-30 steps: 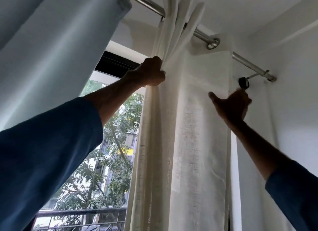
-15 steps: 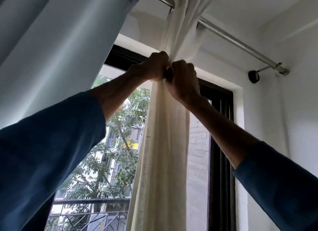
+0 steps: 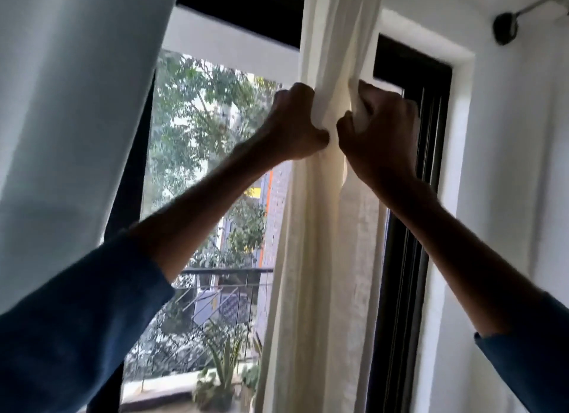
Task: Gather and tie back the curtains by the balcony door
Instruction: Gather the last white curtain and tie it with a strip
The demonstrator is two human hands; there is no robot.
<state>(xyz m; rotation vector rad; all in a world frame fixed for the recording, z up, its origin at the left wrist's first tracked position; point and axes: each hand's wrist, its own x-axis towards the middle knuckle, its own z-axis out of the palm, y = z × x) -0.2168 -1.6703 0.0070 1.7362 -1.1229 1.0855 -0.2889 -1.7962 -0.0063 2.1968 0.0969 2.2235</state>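
Cream curtain [image 3: 320, 258] bunched into a narrow column right of centre, before the dark door frame [image 3: 400, 258]. Left hand [image 3: 292, 126] and right hand [image 3: 378, 132] both fisted around it, side by side. Pale blue curtain [image 3: 77, 104] hangs near left.

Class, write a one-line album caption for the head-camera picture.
The left hand and right hand grip the bunched cream curtain before the balcony door; a pale blue curtain hangs left.

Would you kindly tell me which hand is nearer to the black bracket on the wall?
Right. The right hand grips the cream curtain below and left of the black bracket; the left hand grips it just beyond, farther left.
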